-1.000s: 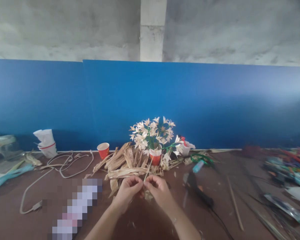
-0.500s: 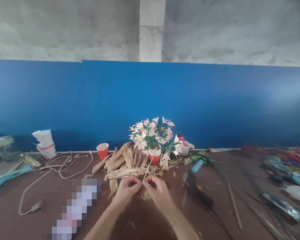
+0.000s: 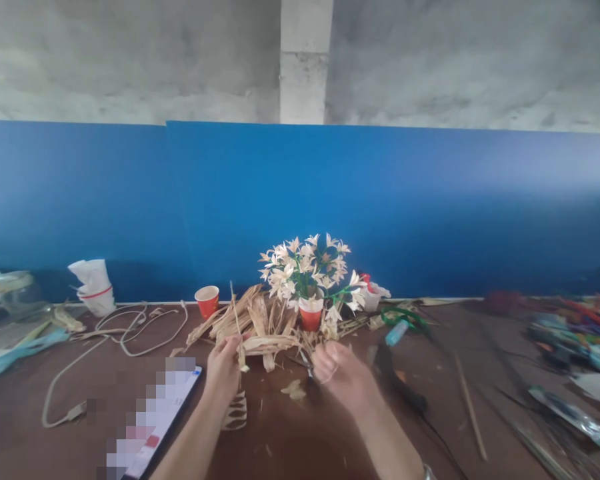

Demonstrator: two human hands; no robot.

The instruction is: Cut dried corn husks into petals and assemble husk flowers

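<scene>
My left hand (image 3: 224,367) is closed around a thin pale stem (image 3: 235,313) that stands nearly upright. A small scrap of husk shows at the stem's lower end. My right hand (image 3: 343,377) is closed and slightly blurred, over the table to the right; what its fingers hold, if anything, is hidden. Just left of its fingers is a narrow metallic tool (image 3: 306,363), perhaps scissors. A loose husk piece (image 3: 293,390) lies between my hands. Below my left hand lies a strip with cut-out loops (image 3: 236,412). Dried corn husks (image 3: 253,317) are heaped behind the hands.
White husk flowers (image 3: 305,263) stand in a red paper cup (image 3: 310,318); another red cup (image 3: 207,303) is left of it. A phone (image 3: 167,417) and white cable (image 3: 55,387) lie left. A black-handled tool (image 3: 400,383), stick (image 3: 470,407) and cluttered materials (image 3: 575,333) lie right.
My hands were together in front of the flowers and have moved apart. My left hand has gone left with the stem; my right hand has gone right, off the stem.
</scene>
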